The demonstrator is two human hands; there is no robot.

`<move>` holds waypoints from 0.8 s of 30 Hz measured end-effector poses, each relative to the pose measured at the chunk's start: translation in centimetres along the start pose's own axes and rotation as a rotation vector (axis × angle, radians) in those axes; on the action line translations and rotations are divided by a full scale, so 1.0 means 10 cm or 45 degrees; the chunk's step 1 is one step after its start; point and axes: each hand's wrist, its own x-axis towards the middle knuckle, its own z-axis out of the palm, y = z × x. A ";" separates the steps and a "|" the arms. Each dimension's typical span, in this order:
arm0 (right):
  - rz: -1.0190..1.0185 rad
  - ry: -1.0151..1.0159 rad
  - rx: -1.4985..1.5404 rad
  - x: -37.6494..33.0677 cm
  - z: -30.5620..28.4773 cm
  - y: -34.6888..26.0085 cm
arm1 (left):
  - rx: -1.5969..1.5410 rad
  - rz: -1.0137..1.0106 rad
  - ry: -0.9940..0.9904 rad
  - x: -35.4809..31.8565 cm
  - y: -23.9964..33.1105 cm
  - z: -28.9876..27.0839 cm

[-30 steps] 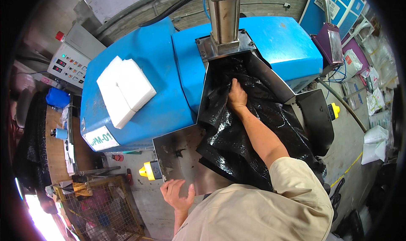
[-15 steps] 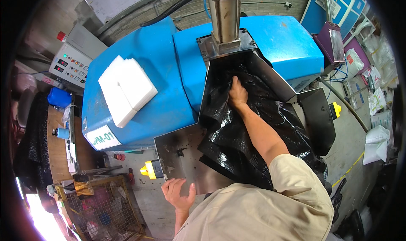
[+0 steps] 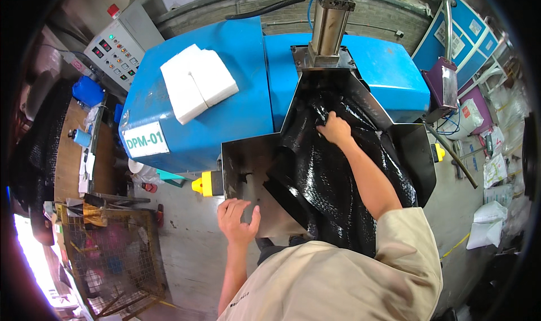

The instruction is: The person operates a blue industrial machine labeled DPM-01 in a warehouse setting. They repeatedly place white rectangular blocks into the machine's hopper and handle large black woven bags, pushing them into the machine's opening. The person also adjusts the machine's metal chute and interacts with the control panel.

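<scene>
A glossy black plastic sheet (image 3: 315,180) lies crumpled in a metal feed hopper (image 3: 248,194) and hangs over its near edge. My right hand (image 3: 336,129) is on the sheet near the hopper's narrow throat, with its fingers curled closed on the plastic; its fingertips are partly hidden. At the hopper's near left corner, my left hand (image 3: 236,220) has its thumb and fingers apart and holds nothing. Its fingertips are at the metal rim. Beyond the throat a metal cylinder (image 3: 329,31) stands upright on the blue machine (image 3: 225,135).
A tied stack of white sheets (image 3: 197,81) lies on the machine's cover. Yellow-capped switches (image 3: 205,184) flank the hopper. A control panel (image 3: 118,50) stands at far left, above a wire cage (image 3: 112,259). White bags (image 3: 487,222) lie on the floor at right.
My right hand has drawn back a little from the throat, and the sheet's folds have shifted. My left hand stays by the hopper's corner. The whole view has turned slightly.
</scene>
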 end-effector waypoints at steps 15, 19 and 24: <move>-0.003 0.299 0.305 -2.83 0.10 0.71 | -0.105 0.060 0.005 -0.01 0.07 -0.11; 0.020 0.327 0.383 -2.95 0.20 0.57 | -0.101 0.076 -0.013 -0.01 0.08 -0.11; 0.009 0.257 0.274 -2.90 0.23 0.31 | -0.092 0.082 0.012 -0.03 0.05 -0.09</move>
